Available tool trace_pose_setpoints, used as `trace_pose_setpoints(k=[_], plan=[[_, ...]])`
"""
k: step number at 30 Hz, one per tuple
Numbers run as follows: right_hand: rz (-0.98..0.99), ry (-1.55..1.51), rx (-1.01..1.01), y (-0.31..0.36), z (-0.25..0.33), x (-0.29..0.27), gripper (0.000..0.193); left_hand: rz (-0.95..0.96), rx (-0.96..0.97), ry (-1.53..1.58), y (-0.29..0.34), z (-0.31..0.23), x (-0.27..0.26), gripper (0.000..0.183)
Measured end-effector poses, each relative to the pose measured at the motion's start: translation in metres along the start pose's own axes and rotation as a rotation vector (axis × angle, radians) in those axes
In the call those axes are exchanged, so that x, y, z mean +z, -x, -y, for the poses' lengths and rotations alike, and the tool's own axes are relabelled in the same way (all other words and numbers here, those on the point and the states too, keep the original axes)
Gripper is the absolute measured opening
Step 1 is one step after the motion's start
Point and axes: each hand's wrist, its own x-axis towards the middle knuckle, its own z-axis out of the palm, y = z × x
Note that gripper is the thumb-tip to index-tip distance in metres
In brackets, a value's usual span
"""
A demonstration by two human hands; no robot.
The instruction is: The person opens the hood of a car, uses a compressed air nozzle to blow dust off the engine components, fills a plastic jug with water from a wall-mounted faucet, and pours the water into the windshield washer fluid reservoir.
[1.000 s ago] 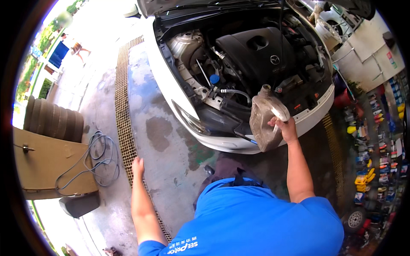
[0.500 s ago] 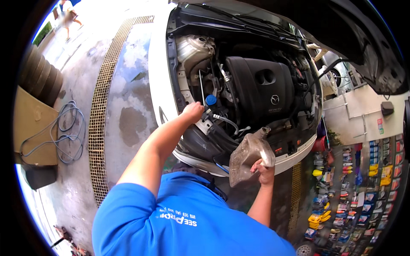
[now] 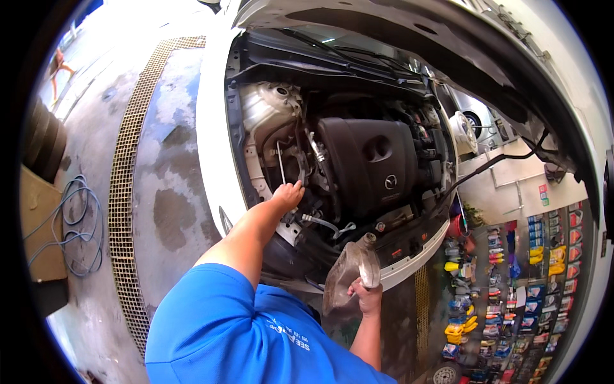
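Observation:
My left hand [image 3: 288,194] reaches into the left side of the car's engine bay. Its fingers are closed over the spot where a round blue cap showed a moment ago; the cap itself is now hidden beneath them. Beside that hand rises a thin metal rod [image 3: 281,163], and a pale hose [image 3: 323,223] runs just in front. In my right hand [image 3: 367,297] is a grimy, translucent plastic jug [image 3: 342,276], gripped by its handle. The jug tilts over the car's front edge, spout end up. A black engine cover [image 3: 364,153] fills the middle of the bay.
Overhead, the raised hood [image 3: 448,70] hangs with a black strut [image 3: 495,161] crossing at right. Many colourful packages [image 3: 499,294] line the right side. A floor grating [image 3: 123,192], a coiled hose [image 3: 80,224] and stacked tyres [image 3: 45,141] are at left. Far off, someone walks.
My left hand has come over the blue cap and covers it. The jug stays in my right hand, slightly more upright. The whole view has shifted, bringing more of the hood into sight.

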Motion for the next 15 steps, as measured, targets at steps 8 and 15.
trace_pose_setpoints(k=[8,15], plan=[[-0.116,0.028,0.011,0.002,0.043,0.060,0.008,-0.077,0.094,-0.020,-0.020,0.007,0.033,0.024],[-0.089,0.015,0.094,-0.003,0.068,0.103,0.007,0.438,0.182,0.231,-0.054,0.027,-0.002,0.025]])
